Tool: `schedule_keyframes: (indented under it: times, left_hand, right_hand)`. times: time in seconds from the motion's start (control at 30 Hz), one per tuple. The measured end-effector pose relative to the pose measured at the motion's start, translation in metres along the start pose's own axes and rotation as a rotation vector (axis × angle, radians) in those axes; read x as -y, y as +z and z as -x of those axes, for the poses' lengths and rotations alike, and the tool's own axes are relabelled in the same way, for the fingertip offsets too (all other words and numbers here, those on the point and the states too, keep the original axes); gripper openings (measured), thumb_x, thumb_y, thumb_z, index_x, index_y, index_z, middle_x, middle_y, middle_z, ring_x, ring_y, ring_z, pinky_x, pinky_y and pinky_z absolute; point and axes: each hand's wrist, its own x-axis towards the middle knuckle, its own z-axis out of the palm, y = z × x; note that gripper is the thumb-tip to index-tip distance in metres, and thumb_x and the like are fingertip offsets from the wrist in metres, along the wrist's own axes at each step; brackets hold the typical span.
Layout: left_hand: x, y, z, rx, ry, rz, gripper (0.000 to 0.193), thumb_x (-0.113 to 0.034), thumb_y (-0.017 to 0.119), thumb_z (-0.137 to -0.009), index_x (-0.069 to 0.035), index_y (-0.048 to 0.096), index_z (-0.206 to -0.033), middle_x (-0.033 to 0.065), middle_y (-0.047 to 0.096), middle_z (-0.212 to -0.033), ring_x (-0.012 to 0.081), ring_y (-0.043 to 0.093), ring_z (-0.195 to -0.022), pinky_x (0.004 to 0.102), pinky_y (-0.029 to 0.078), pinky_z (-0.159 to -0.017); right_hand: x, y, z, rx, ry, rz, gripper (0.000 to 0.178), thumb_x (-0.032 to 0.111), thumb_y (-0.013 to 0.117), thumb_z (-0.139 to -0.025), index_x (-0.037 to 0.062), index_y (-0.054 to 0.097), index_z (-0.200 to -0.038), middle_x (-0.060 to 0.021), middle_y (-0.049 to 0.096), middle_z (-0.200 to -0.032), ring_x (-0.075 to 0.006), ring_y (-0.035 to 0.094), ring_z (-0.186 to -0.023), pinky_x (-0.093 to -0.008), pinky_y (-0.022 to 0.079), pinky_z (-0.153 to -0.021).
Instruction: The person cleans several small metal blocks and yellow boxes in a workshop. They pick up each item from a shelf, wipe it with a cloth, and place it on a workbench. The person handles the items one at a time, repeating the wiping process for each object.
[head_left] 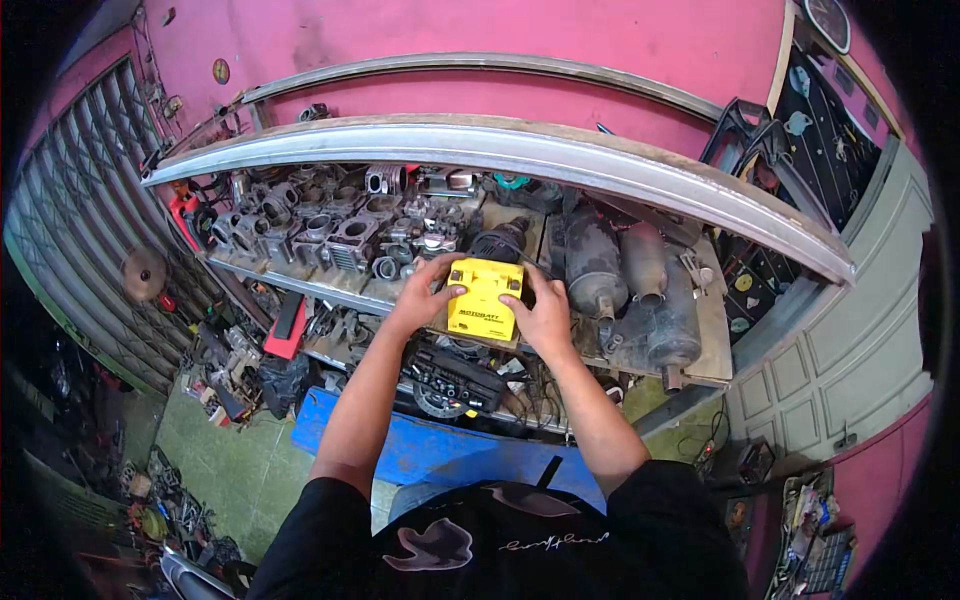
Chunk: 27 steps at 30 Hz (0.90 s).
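- A pink wall [470, 30] rises behind the wooden shelf [717, 345].
- The yellow battery [482, 302] is at the shelf's front edge, near its middle; I cannot tell if it rests there.
- It is probably dense, stiff and smooth-cased; both side walls, low down, should give the surest hold.
- The left hand [425, 295] and right hand [543, 312] grip its opposite sides, fingers parted to its width, thumbs on its face.
- Metal cylinder blocks [352, 235] crowd the shelf's left; dark mufflers [595, 262] lie on its right.

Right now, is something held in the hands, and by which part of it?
A yellow battery: the left hand grips its left side, the right hand its right side, thumbs on the face toward the camera.
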Motion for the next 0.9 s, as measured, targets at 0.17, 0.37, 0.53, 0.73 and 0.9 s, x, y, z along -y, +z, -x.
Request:
schedule_keyframes:
  times: [0.17,0.37,0.53,0.73,0.9]
  left_hand:
    - [0.022,0.005,-0.01,-0.036,-0.043,0.158,0.057,-0.007,0.072,-0.095,-0.002,0.048,-0.147,0.0133,0.06,-0.14,0.0226,0.054,-0.135,0.0363,0.039,-0.115]
    - [0.039,0.009,-0.019,-0.004,-0.015,0.226,0.054,-0.009,0.072,-0.095,-0.004,0.05,-0.145,0.0111,0.065,-0.133,0.0189,0.061,-0.124,0.0324,0.046,-0.104]
    - [0.059,0.017,-0.016,-0.077,-0.05,0.249,0.054,-0.009,0.073,-0.094,-0.009,0.053,-0.144,0.0102,0.066,-0.126,0.019,0.063,-0.117,0.033,0.047,-0.103]
    - [0.069,0.019,-0.012,-0.096,0.057,0.237,0.054,-0.013,0.076,-0.091,-0.01,0.056,-0.141,0.0102,0.064,-0.128,0.0201,0.063,-0.112,0.0342,0.046,-0.104]
    - [0.066,0.017,-0.019,-0.066,-0.029,0.262,0.052,-0.014,0.075,-0.093,-0.014,0.057,-0.141,0.0071,0.068,-0.114,0.0137,0.062,-0.098,0.0294,0.05,-0.084]
  right_hand:
    - [-0.006,-0.002,0.048,-0.167,0.0,0.211,0.049,0.026,0.078,-0.086,0.0099,0.066,-0.13,-0.014,0.07,-0.102,-0.0317,0.058,-0.098,-0.0447,0.043,-0.087]
    - [-0.013,-0.003,0.059,-0.151,0.099,0.627,0.035,0.03,0.075,-0.087,0.017,0.073,-0.12,-0.0058,0.071,-0.118,-0.0306,0.051,-0.115,-0.052,0.035,-0.094]
    - [-0.028,0.011,0.061,-0.047,0.22,0.717,0.024,0.029,0.071,-0.089,0.0278,0.079,-0.112,-0.0026,0.071,-0.126,-0.0307,0.049,-0.123,-0.0639,0.03,-0.103]
    - [-0.012,0.017,0.08,-0.165,0.244,0.906,0.03,0.019,0.062,-0.091,0.029,0.08,-0.112,-0.004,0.076,-0.11,-0.0332,0.048,-0.128,-0.0693,0.025,-0.109]
    - [0.017,0.009,0.084,-0.216,0.347,0.734,0.03,0.016,0.066,-0.09,0.0303,0.079,-0.112,-0.0053,0.077,-0.1,-0.0299,0.056,-0.12,-0.0646,0.028,-0.106]
